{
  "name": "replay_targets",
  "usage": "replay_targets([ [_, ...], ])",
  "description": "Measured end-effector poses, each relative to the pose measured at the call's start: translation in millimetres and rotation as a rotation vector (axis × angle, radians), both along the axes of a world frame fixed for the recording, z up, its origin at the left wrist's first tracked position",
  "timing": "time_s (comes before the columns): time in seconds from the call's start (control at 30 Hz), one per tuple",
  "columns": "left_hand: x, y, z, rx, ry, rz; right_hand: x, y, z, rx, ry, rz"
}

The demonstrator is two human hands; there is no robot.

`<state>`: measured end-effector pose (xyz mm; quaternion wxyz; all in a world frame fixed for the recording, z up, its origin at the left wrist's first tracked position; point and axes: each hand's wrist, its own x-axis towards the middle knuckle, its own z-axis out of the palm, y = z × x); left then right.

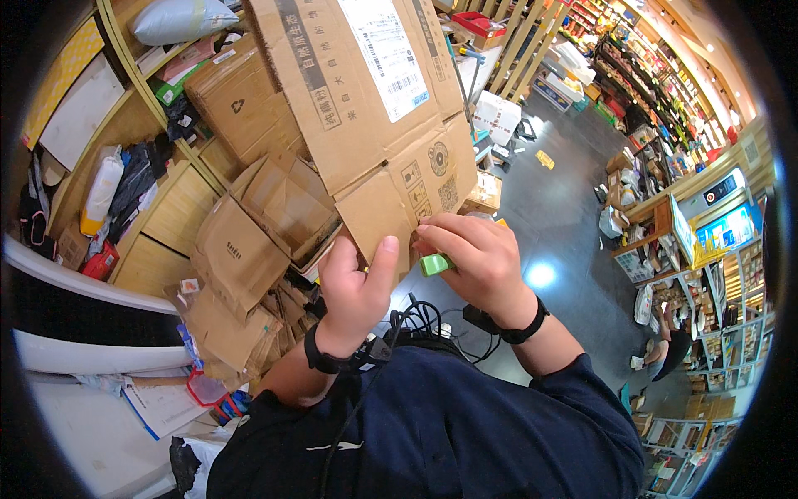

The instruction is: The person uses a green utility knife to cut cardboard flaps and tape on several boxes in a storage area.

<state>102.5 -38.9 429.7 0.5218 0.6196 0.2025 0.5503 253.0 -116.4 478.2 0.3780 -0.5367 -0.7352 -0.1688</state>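
A large flattened cardboard box stands tilted up in front of me, bearing print and a white shipping label. My left hand grips its lower edge, thumb on the near face and the other fingers partly hidden behind. At the lower right corner, my right hand is closed around a green plastic tool handle. The tool's working end cannot be seen. The right fingertips are at the cardboard's edge. Black bands circle both wrists.
An open cardboard box and a pile of folded cardboard lie to the left, beside wooden shelves with parcels. Black cables hang below my hands. Across the dark floor, a person is near the shelving at far right.
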Motion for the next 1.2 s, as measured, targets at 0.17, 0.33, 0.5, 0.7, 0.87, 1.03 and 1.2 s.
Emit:
replay_targets([
  [0.17,-2,-2,-2,0.079,0.058,0.009,1,-2,-9,0.014,-0.007,0.009],
  [0.33,-1,-6,3,0.114,0.094,-0.005,2,-6,-14,0.022,-0.020,-0.018],
  [0.5,-2,-11,6,0.096,0.116,-0.037,0,-12,-16,0.039,-0.027,-0.025],
  [0.7,-3,-18,9,0.130,0.137,-0.035,-14,-19,-19,0.073,0.014,-0.110],
  [0.87,-6,-23,9,0.114,0.174,-0.038,-22,-21,-21,0.116,0.043,-0.124],
  [1.03,-6,-25,3,0.115,0.115,-0.048,-25,-23,-27,0.104,0.088,-0.133],
  [1.2,-9,-30,6,0.068,0.124,-0.047,-25,-29,-31,0.086,0.121,-0.098],
])
